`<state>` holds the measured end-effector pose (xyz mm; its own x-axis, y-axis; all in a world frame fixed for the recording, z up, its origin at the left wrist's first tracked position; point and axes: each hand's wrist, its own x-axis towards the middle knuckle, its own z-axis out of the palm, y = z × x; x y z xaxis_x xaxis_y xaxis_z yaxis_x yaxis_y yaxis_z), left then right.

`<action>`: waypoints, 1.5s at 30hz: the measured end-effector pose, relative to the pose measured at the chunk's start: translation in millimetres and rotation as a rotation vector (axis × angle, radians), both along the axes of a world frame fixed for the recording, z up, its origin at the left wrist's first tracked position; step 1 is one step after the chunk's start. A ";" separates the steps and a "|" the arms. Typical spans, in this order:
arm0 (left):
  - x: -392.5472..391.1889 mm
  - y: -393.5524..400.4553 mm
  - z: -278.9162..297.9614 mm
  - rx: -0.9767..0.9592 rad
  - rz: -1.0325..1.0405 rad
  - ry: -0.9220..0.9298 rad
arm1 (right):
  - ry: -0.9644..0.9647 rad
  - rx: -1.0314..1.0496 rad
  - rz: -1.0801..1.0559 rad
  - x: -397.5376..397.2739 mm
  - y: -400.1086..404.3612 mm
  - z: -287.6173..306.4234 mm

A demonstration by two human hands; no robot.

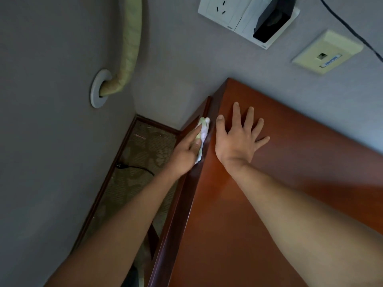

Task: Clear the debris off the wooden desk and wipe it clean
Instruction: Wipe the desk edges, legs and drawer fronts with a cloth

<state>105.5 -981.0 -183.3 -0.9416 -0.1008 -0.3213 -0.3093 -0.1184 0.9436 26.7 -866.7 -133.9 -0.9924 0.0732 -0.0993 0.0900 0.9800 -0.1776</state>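
The reddish-brown wooden desk [290,183] fills the right half of the view, its left side edge running from the far corner down to the bottom. My left hand [186,150] presses a pale crumpled cloth [204,129] against that side edge near the far corner, with the fingers straight along the cloth. My right hand [238,137] lies flat on the desktop just right of the edge, fingers spread. No debris shows on the visible desktop.
Grey walls meet in a corner behind the desk. A wrapped pipe [126,48] enters a wall collar on the left. Wall sockets with a black plug [271,19] and a cream data outlet [327,52] sit above the desk. A black cable [136,168] lies on the carpet.
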 end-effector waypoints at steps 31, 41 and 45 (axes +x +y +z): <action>15.3 -0.7 6.7 -0.042 0.008 0.157 | 0.010 -0.012 0.004 -4.0 3.6 -3.3; 62.7 -0.6 0.4 -0.041 -0.024 0.044 | -0.092 0.115 0.307 44.4 36.4 2.7; 71.0 2.0 5.4 -0.014 -0.006 0.027 | -0.031 0.091 0.293 45.3 35.4 0.9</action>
